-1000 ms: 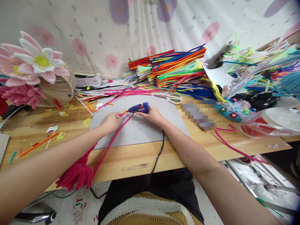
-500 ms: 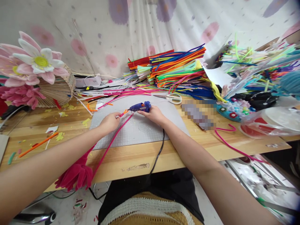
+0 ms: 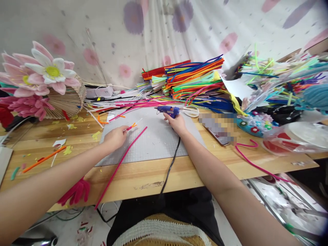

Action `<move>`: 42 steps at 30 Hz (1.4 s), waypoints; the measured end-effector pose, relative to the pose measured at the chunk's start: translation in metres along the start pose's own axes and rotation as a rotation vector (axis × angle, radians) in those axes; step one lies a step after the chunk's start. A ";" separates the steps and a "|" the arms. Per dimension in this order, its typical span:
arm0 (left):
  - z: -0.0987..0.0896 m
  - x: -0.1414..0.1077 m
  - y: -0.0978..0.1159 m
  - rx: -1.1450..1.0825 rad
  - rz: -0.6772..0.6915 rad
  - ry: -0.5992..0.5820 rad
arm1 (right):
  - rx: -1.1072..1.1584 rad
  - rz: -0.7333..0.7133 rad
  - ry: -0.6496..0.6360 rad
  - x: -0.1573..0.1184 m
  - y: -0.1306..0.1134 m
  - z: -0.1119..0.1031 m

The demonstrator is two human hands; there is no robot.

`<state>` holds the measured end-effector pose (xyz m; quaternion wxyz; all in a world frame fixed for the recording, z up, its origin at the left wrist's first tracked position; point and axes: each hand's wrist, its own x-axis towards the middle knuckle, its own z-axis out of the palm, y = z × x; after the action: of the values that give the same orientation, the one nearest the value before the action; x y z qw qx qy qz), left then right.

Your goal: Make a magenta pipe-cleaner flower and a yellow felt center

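My left hand [image 3: 115, 137] pinches a small pink and orange stem piece [image 3: 132, 126] above the left part of the grey cutting mat [image 3: 153, 147]. In my right hand [image 3: 176, 123] is a blue glue gun [image 3: 167, 110], its nozzle pointing left, over the back of the mat. The gun and the stem piece are apart. A long magenta pipe cleaner [image 3: 120, 164] lies from the mat across the table's front edge. Below my left forearm, a magenta fuzzy flower [image 3: 77, 193] shows in part at the table edge.
Bundles of coloured pipe cleaners [image 3: 194, 78] are stacked at the back, near white-handled scissors [image 3: 192, 111]. A phone [image 3: 216, 131] lies right of the mat. Fuzzy flowers [image 3: 53, 73] stand at the left. A black cord [image 3: 170, 167] hangs over the front edge.
My right hand has moved the glue gun right and back, away from the stem piece. My left hand has shifted slightly left and down. The view has shifted a little.
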<state>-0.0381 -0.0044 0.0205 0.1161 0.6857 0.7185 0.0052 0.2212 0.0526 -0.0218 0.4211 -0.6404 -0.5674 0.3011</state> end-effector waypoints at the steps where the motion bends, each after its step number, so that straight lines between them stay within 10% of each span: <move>1: 0.000 -0.001 -0.001 0.009 -0.003 0.000 | -0.031 0.004 0.050 0.002 0.003 0.001; 15: 0.003 -0.007 -0.003 -0.036 0.087 -0.020 | -0.441 0.008 -0.005 -0.005 -0.003 -0.004; 25: 0.008 0.009 -0.020 -0.304 0.073 -0.031 | -0.987 -0.030 -0.253 -0.029 -0.046 -0.058; 29: 0.009 0.015 -0.019 -0.445 -0.012 -0.091 | -0.847 -0.139 -0.497 -0.048 -0.062 -0.021; 36: 0.007 0.011 -0.009 -0.563 -0.029 -0.033 | -0.819 -0.299 -0.425 -0.065 -0.079 0.081; 42: -0.011 0.010 -0.023 -0.776 -0.123 0.007 | -0.742 -0.213 -0.456 -0.054 -0.080 0.087</move>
<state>-0.0628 0.0055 0.0259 0.3645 0.5464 0.7034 0.2718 0.0989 0.0172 0.0029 0.0559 -0.6035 -0.7780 0.1657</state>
